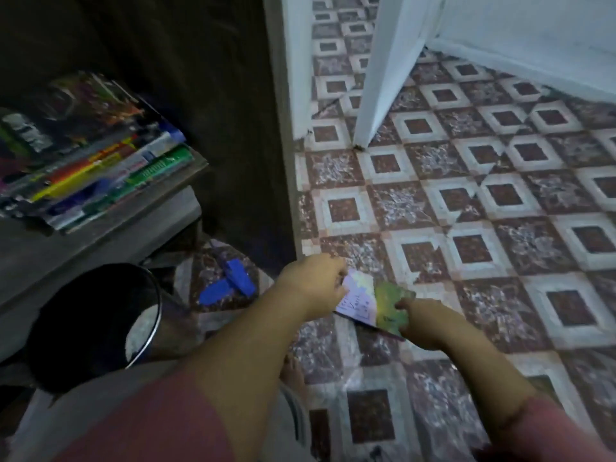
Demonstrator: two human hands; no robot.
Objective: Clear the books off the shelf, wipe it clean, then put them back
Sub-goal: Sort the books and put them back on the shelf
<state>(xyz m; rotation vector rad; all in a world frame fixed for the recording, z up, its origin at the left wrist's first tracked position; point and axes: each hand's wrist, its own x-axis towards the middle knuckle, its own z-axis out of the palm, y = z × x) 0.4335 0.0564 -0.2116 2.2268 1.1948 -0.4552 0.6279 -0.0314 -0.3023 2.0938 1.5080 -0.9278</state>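
Note:
Both my hands hold one thin book point(373, 303) with a pale purple and green cover, low over the patterned floor at centre. My left hand point(313, 285) grips its left edge and my right hand point(423, 320) pinches its right side. At the left, a stack of several colourful books point(90, 155) lies flat on a dark wooden shelf point(196, 168), well away from both hands. The underside of the held book is hidden.
A black round bin point(90, 315) stands at lower left beside the shelf. Blue flat pieces point(230, 281) lie on the floor near it. A dark panel point(233, 111) rises behind the shelf, and a white door point(386, 68) stands ajar over the tiled floor point(500, 195).

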